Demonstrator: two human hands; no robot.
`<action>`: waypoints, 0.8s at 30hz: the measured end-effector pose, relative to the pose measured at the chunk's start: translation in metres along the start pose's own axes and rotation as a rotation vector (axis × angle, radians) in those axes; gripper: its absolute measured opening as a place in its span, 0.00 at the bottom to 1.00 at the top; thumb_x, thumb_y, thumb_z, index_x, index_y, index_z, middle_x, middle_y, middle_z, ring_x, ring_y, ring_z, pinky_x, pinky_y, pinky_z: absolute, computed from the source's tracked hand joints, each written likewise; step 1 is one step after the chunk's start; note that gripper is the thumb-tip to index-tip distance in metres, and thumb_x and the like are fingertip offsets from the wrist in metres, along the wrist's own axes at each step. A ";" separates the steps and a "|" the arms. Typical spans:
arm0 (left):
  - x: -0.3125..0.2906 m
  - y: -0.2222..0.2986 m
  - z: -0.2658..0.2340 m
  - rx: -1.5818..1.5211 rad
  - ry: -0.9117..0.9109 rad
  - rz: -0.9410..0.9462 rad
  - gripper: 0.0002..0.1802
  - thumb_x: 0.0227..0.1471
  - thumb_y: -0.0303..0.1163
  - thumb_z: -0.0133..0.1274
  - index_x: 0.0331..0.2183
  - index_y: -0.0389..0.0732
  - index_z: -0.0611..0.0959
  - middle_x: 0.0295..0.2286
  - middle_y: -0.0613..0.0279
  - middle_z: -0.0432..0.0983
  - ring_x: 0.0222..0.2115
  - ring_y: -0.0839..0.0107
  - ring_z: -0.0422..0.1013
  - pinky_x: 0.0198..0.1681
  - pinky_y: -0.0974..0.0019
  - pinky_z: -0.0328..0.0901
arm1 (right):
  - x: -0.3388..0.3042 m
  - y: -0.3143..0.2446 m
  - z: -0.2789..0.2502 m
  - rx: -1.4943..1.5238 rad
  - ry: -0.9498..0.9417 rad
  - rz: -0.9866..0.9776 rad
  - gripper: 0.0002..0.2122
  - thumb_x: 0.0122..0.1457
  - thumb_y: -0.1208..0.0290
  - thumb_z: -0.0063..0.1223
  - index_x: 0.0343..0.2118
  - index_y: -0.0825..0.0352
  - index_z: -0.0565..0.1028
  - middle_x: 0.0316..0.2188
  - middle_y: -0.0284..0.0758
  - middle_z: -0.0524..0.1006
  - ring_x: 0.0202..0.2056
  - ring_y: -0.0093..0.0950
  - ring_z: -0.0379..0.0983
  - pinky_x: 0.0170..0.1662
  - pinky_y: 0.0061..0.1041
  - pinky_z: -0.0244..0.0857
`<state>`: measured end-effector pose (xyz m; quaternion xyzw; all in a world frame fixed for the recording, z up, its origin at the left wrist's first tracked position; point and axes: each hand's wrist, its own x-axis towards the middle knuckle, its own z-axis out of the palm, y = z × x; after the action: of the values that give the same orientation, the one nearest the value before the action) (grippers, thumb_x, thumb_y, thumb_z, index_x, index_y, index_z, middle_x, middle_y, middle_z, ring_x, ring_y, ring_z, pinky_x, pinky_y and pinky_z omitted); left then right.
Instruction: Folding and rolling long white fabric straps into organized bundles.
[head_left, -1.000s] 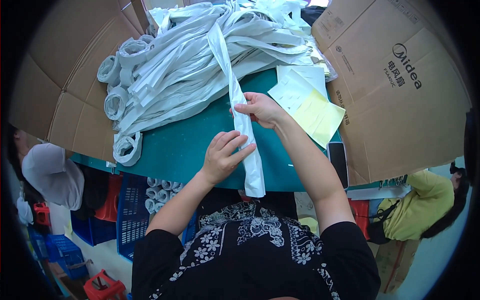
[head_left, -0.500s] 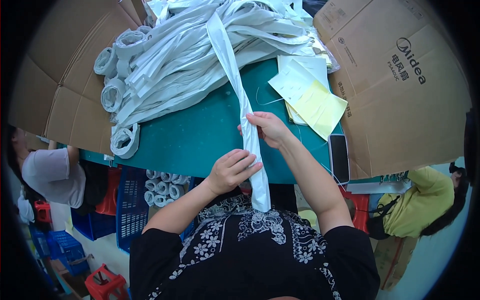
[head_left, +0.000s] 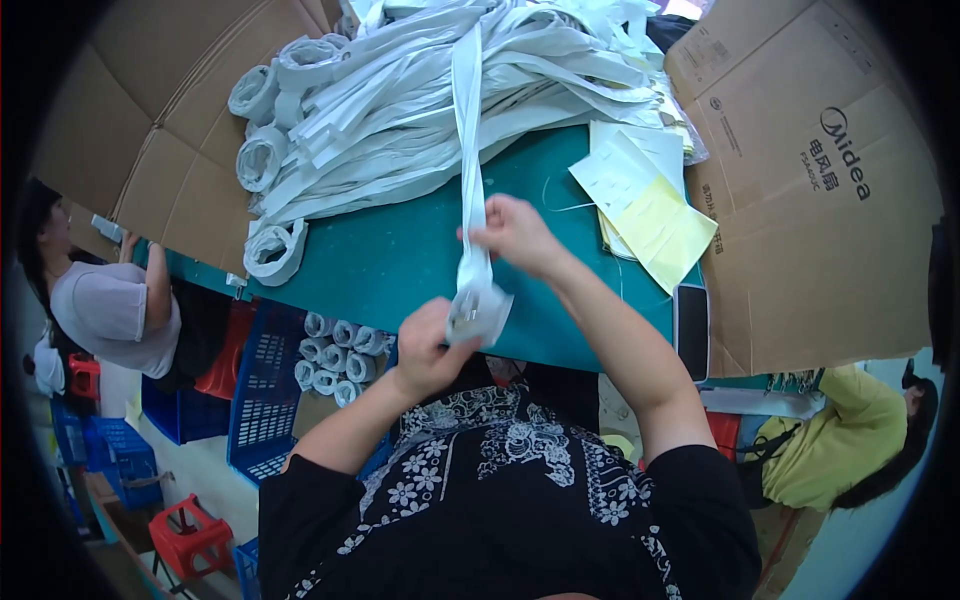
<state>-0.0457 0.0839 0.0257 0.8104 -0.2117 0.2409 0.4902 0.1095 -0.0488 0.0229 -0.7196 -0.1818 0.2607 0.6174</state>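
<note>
A long white strip (head_left: 467, 110) runs from the pile of white strips (head_left: 400, 110) down over the green table to my hands. My left hand (head_left: 426, 345) is closed on its near end, which is curled into a loose, crumpled coil (head_left: 478, 314). Farther up, my right hand (head_left: 517, 238) grips the same strip, its fingers pinched around it. Between the hands the strip is narrow and creased. Both hands are just above the front edge of the green table (head_left: 400, 250).
Several white rolls (head_left: 275, 252) stand left of the pile. More rolls (head_left: 335, 355) lie beside a blue crate (head_left: 265, 390) below. Yellow and white papers (head_left: 650, 215) and a phone (head_left: 690, 333) lie right. Cardboard (head_left: 790, 230) flanks the table. People sit on both sides.
The strip's loose near end has become curled up in my left hand. My right hand has shifted slightly left along with the strip. The view has also turned a little.
</note>
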 end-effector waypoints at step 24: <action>-0.042 0.021 -0.163 -1.197 -0.374 0.444 0.10 0.52 0.30 0.49 0.28 0.35 0.81 0.29 0.55 0.78 0.36 0.56 0.72 0.45 0.58 0.63 | 0.181 -0.191 -0.078 0.832 0.048 -0.334 0.16 0.61 0.69 0.39 0.47 0.75 0.64 0.38 0.42 0.73 0.40 0.37 0.71 0.47 0.37 0.66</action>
<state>-0.1215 0.2250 0.0806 0.3638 -0.5523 0.0324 0.7494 0.3128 0.0276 0.1917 -0.3767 -0.1609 0.1915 0.8919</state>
